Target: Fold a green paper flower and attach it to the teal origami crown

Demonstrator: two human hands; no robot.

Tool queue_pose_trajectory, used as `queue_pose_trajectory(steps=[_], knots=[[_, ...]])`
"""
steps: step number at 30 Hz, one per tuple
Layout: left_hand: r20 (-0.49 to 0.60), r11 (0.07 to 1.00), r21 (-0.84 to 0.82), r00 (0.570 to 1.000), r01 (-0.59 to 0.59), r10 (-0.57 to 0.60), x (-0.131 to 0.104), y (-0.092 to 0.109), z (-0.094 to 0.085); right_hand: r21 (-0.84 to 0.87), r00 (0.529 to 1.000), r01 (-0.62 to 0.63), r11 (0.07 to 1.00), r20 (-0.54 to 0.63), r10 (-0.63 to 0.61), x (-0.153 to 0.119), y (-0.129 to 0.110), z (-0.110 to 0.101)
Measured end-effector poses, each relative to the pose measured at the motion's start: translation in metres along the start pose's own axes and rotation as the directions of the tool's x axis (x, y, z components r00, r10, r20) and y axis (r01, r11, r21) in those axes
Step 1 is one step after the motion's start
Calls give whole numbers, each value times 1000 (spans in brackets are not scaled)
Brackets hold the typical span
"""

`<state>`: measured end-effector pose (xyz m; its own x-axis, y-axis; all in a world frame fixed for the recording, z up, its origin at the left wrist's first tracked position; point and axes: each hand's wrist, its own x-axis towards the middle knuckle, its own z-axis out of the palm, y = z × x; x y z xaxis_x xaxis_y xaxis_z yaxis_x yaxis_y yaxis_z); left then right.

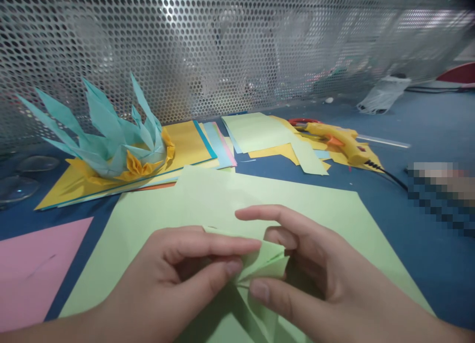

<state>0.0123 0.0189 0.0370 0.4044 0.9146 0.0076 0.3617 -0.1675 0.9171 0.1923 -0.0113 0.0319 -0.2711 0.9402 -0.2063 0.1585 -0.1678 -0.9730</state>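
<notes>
A folded piece of light green paper, with pointed, layered flaps, is held over a large light green sheet. My left hand pinches its left side, fingers laid along the top and the thumb underneath. My right hand is closed around its right side. The right thumb lies against the lower fold, the index finger is raised off the paper, and the other fingers curl behind the flaps. The lower part of the folded paper hangs down, partly hidden behind the right thumb.
A teal and yellow folded-paper crown stands on stacked coloured sheets at the back left. Pink paper lies left. Green and yellow offcuts, a yellow glue gun and a pixelated object are right. A perforated metal screen bounds the back.
</notes>
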Motion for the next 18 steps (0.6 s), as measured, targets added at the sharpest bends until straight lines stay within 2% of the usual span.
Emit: queue_pose_trajectory(steps=[5,9,13,18], knots=[[17,992,-123,1000,20,-18,-2,-1,2,-72,997,74,995,-20,-76,-2,4,0],[8,968,-229,995,98,-99,-5,-2,1,-121,985,159,980,-43,-165,-1,6,1],[28,948,-272,986,167,-165,-6,-4,2,-83,988,146,986,-40,-150,2,7,0],[-10,959,-223,984,173,-180,-5,-6,3,-13,991,118,993,-67,-118,3,7,-3]])
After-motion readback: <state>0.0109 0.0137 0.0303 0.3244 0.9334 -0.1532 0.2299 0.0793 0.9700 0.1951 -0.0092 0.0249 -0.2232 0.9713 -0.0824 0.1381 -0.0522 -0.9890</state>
